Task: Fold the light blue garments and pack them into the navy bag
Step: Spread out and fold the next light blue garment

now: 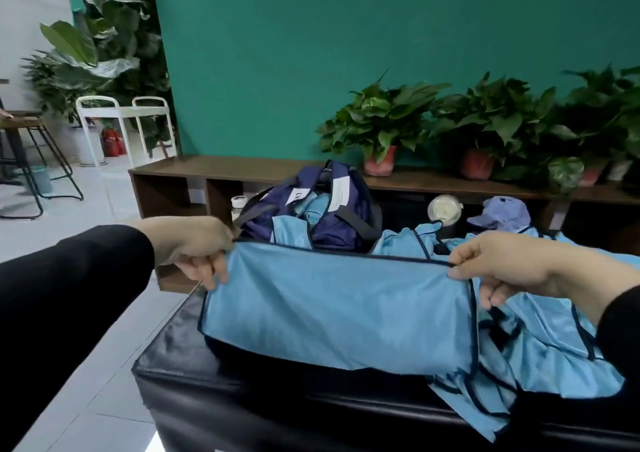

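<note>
A light blue garment with dark navy piping hangs stretched between my hands above a black padded bench. My left hand pinches its upper left corner. My right hand pinches its upper right corner. Behind it the navy bag stands unzipped on the bench, with light blue fabric showing inside. A pile of more light blue garments lies crumpled on the right of the bench, under my right forearm.
A low wooden shelf runs along the green wall with potted plants on top. A blue cap and a jar sit behind the bench. White chairs and stools stand at the far left on the tiled floor.
</note>
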